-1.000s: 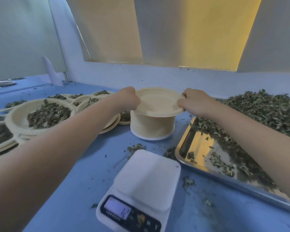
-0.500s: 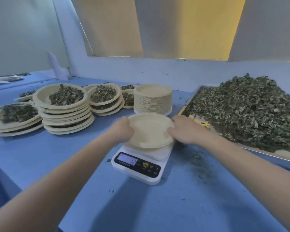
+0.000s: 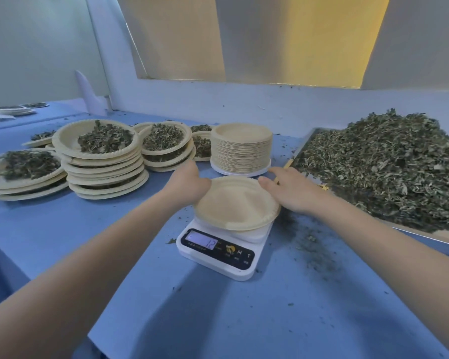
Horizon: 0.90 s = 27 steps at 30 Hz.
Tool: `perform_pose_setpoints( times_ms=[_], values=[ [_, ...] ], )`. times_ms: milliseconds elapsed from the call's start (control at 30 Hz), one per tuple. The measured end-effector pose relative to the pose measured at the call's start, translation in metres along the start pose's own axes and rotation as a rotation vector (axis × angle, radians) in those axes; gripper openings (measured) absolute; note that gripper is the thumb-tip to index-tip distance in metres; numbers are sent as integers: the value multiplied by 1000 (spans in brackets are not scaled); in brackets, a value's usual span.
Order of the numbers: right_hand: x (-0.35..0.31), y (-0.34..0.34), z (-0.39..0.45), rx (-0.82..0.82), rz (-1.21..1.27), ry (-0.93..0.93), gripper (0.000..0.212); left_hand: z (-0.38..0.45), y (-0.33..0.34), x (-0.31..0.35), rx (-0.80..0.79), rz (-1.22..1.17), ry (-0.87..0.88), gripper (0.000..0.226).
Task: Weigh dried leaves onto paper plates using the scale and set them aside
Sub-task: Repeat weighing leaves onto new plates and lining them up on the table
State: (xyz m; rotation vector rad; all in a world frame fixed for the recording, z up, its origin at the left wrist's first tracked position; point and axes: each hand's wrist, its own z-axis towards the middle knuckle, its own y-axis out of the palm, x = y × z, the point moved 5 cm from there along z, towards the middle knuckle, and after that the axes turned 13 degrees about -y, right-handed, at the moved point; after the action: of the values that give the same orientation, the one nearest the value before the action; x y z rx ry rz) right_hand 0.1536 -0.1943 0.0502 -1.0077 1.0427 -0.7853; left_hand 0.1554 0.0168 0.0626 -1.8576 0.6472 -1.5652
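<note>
An empty paper plate (image 3: pixel 233 206) lies on the white digital scale (image 3: pixel 218 257) at the middle of the blue table; the display reads 12. My left hand (image 3: pixel 189 183) grips the plate's left rim. My right hand (image 3: pixel 293 193) holds the right rim, thumb over the edge. Just behind the scale stands a stack of empty paper plates (image 3: pixel 241 149). A big pile of dried leaves (image 3: pixel 384 167) fills a metal tray (image 3: pixel 425 237) on the right.
Stacks of leaf-filled plates stand at the left: a tall stack (image 3: pixel 101 161), a lower one (image 3: pixel 166 143) behind it and another (image 3: pixel 24 174) at the far left. Leaf crumbs (image 3: pixel 309 242) litter the table right of the scale. A wall runs behind.
Both hands lifted one plate off the empty stack, brought it toward me and set it down on the scale. The head view pulled back and up.
</note>
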Motion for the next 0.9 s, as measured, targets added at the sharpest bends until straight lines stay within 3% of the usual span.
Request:
perform_pose_setpoints(
  times_ms=[133,200,333,600,733,900],
  values=[
    [-11,-8,5,51,34,-67,62,6,-5,7,23,-13,41,35],
    [-15,-9,7,60,44,-92,63,5,-5,11,31,20,76,15],
    [-18,-8,9,48,47,-113,63,-1,-2,19,53,126,196,47],
    [-26,-12,17,95,65,-159,57,-13,9,53,70,125,354,43],
    [-17,-30,5,185,94,-188,40,-19,38,89,5,148,438,39],
    [43,-53,-26,170,24,-17,34,-24,93,144,-91,267,514,38]
  ],
)
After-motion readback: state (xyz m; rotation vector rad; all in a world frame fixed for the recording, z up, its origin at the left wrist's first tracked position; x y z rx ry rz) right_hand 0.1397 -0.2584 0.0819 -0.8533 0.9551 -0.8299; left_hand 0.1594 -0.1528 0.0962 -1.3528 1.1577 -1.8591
